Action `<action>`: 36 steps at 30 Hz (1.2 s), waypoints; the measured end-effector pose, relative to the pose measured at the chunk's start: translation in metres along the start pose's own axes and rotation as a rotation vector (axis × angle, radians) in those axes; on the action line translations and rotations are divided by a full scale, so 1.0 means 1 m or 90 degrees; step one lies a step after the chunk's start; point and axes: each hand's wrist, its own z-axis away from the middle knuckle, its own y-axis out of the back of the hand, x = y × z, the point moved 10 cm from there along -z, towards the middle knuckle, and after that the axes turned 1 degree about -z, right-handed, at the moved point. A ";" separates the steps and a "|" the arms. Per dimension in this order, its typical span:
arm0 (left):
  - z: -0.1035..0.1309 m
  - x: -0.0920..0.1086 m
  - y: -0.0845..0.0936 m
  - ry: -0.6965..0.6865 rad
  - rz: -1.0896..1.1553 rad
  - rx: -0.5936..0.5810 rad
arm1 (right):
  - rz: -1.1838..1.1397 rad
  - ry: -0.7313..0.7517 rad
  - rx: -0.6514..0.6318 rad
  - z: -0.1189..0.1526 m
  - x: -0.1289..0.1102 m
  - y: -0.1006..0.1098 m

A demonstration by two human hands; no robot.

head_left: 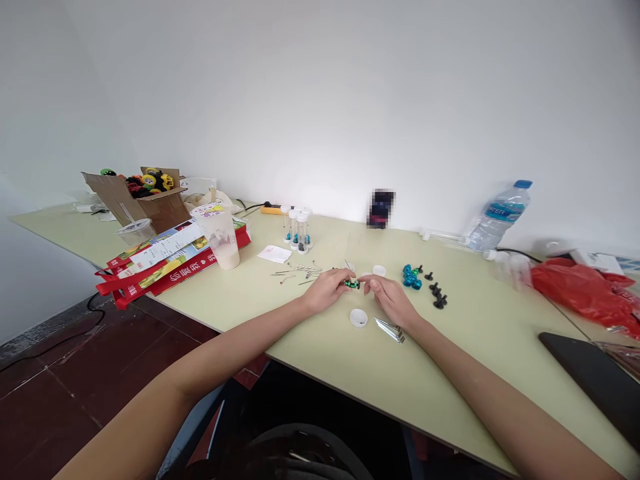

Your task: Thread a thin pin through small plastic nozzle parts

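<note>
My left hand (325,291) is closed in a pinch around a small shiny green part (351,284) with a black end, just above the table. My right hand (387,298) is beside it with the fingers curled and the index fingertip at the black end. Whether something tiny is between its fingers I cannot make out. In front of my hands lies a white round cap (359,318) with small bits inside. Several silver metal strips (389,329) lie under my right wrist. Another white cap (379,271) sits behind my right hand.
To the right lie blue metallic parts (412,277) and black pieces (437,293). Thin metal rods (306,268) and small hourglass-like tubes (302,233) are to the left, with a drink cup (220,237) and cardboard box (163,210) beyond. A water bottle (503,217) leans against the wall.
</note>
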 end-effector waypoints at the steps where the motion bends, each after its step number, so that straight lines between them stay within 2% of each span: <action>1: 0.000 0.000 0.000 0.002 0.001 0.000 | -0.009 0.009 0.006 0.000 -0.001 0.001; 16: 0.000 -0.002 0.000 0.012 0.005 -0.004 | -0.046 0.018 -0.011 0.000 0.001 -0.003; 20: 0.000 0.000 0.001 0.000 0.003 0.006 | -0.053 -0.006 -0.033 0.000 0.005 -0.007; 36: 0.000 0.006 0.003 -0.027 0.010 0.007 | -0.079 -0.008 -0.030 0.000 0.004 -0.006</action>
